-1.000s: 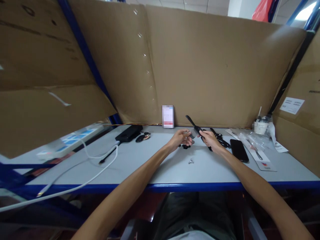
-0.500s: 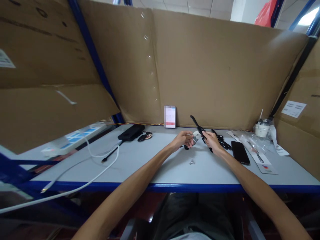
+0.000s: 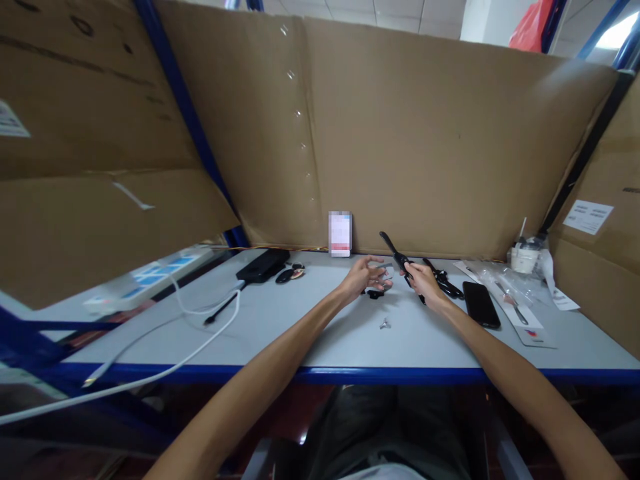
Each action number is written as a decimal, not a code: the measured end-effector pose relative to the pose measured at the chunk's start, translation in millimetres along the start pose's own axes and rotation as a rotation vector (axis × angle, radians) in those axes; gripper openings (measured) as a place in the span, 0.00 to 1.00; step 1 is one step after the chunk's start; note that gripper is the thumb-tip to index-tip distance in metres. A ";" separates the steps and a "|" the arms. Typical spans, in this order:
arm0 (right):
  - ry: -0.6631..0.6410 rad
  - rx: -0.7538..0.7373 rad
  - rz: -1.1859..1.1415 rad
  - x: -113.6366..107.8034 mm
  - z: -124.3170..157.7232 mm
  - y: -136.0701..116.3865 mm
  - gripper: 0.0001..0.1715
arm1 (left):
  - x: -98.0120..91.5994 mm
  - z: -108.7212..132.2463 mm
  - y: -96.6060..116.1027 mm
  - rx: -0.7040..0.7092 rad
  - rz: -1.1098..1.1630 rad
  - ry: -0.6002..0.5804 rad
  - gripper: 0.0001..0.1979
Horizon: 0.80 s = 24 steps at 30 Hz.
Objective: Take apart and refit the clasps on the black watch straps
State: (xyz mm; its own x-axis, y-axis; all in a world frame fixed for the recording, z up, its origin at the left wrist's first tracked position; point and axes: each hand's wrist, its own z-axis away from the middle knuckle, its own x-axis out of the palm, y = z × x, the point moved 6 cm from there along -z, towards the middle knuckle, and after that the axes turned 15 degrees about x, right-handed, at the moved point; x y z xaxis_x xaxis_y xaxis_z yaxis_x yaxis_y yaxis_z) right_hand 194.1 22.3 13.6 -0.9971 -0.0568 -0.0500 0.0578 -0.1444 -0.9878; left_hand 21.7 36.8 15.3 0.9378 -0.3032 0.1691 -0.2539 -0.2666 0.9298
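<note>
My right hand (image 3: 423, 280) is closed around a long black strap-like piece (image 3: 389, 243) with a thicker middle, resembling a wristwatch laid out straight. It slants up and to the left from my fingers. My left hand (image 3: 364, 279) is beside it, fingers spread. At its fingertips there is a thin, grey, see-through piece (image 3: 391, 272); whether the fingers touch it I cannot tell. Under the left hand, a small black part (image 3: 376, 294) lies on the table. Nearer the front edge sits a small shiny clear or metallic bit (image 3: 385, 324).
Right of my hands lie a coiled black cable (image 3: 450, 288), a black phone (image 3: 481, 305), plastic bags (image 3: 515, 283) and a white cup (image 3: 524, 259). A lit phone (image 3: 341, 235) leans on the cardboard behind. Leftward are a black box (image 3: 263, 265), white cables (image 3: 200, 353) and a power strip (image 3: 150, 277).
My left hand's fingers have spread from a pinch around the grey piece, uncovering more of the small black part beneath. My right hand and the black strap-like piece have hardly moved.
</note>
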 end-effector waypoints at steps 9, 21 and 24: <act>0.001 -0.007 0.008 -0.1 -0.4 0.6 0.24 | -13.1 -4.4 -5.2 0.019 -0.087 0.041 0.12; 0.002 0.003 0.013 0.4 -2.7 2.0 0.23 | -6.1 -1.3 -9.2 -0.077 -0.034 -0.018 0.16; 0.009 0.003 0.021 1.1 -2.5 2.4 0.23 | 3.4 3.1 -5.7 -0.083 0.021 -0.098 0.19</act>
State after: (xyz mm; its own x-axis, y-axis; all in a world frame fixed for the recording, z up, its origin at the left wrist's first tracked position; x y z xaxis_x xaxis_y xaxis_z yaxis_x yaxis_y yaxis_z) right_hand 193.0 24.3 10.8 -0.9961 -0.0505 -0.0721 0.0788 -0.1465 -0.9861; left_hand 25.5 34.5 9.6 0.9038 -0.3973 0.1593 -0.2487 -0.1843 0.9509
